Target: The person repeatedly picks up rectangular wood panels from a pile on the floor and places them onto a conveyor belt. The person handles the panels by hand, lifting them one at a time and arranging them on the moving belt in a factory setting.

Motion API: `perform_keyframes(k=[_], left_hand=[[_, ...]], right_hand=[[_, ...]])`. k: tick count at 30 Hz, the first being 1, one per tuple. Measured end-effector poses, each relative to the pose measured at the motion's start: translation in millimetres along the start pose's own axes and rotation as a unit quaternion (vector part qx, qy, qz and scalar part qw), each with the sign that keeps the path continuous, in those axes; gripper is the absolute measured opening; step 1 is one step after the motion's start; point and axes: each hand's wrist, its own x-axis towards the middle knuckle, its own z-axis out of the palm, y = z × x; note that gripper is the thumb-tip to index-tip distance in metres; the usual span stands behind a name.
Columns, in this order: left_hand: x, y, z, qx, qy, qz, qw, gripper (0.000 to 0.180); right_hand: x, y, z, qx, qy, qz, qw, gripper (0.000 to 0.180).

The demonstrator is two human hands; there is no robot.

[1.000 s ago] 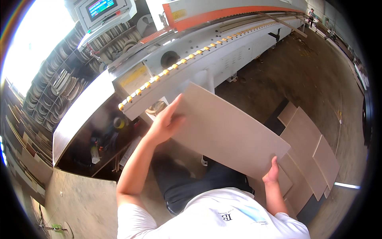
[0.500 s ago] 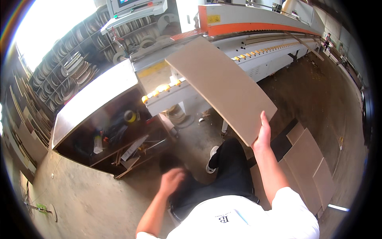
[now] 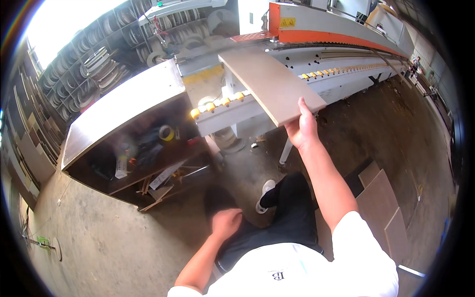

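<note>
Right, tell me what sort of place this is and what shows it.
Probably a woodworking or furniture-panel workshop: a long grey-and-orange machine lined with yellow rollers, shelved rows of pale coiled strips, and the flat beige rectangular board in the right hand suggest it.

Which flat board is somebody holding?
The tan board over the yellow rollers, gripped by the right hand. The pile at lower right and boards at far left are untouched.
</note>
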Motion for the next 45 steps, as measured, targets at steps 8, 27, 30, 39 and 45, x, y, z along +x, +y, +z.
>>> perform_keyframes(k=[8,27,30,39,45], left_hand=[[5,-1,5,-0.015,0.022,0.008,1.0,0.016],[12,-4,6,0.007,0.016,0.016,1.0,0.014],[16,-4,6,0.014,0.03,0.039,0.999,0.013],[22,3,8,0.014,-0.006,0.009,1.0,0.013],[25,2,17,0.027,0.011,0.04,0.999,0.014]], right_hand=[[-19,-8,-40,-0.509,0.07,-0.35,0.783,0.056],[67,22,41,-0.727,-0.128,-0.542,0.401,0.028],[71,16,35,-0.733,-0.121,-0.536,0.4,0.028],[117,-39,-9,-0.759,-0.082,-0.512,0.394,0.028],[148,-78,-39,-0.769,-0.085,-0.501,0.388,0.028]])
